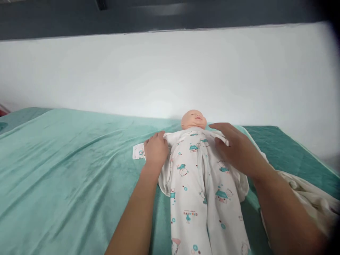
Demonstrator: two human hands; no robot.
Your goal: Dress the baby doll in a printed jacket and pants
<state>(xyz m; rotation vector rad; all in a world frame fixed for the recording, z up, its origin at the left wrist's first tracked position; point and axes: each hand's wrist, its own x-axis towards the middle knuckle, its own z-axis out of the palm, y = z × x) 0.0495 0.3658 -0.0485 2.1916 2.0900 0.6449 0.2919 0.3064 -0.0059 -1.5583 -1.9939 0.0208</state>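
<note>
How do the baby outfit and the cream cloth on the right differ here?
The baby outfit is white with teal and pink prints; the cream cloth looks plain. The baby outfit lies spread out lengthwise below the doll's head, while the cream cloth is bunched in folds. The baby outfit lies between the forearms; the cream cloth is beyond the right one. Both are pale fabric.

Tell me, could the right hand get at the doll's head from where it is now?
Probably yes: the right hand looks open, its fingers pointing toward the doll's head, and nothing visible lies between them. Depth is hard to judge from this one view.
</note>
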